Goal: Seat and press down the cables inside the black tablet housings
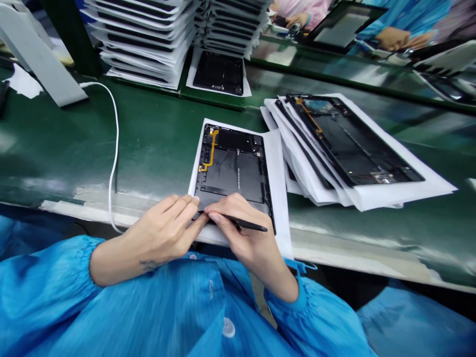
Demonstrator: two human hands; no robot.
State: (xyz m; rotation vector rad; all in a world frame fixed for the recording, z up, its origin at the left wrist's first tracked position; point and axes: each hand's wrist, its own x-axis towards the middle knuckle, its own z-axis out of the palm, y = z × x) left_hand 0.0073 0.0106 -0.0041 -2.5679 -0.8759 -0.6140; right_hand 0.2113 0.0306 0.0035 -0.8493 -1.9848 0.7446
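Note:
An opened tablet housing, black inside with an orange flex cable along its left side, lies on a white sheet in front of me. At its near left corner, my left hand rests with fingers stretched out and the thumb apart. My right hand is closed around slim black tweezers over the near edge. The tips point left, close to my left thumb and fingers. Both hands cover that near edge, so what the tips touch is hidden.
More tablet housings interleaved with paper are piled to the right. Tall stacks of papered parts stand at the back. A white cable crosses the green bench from a grey stand. Across the bench, co-workers' hands are visible.

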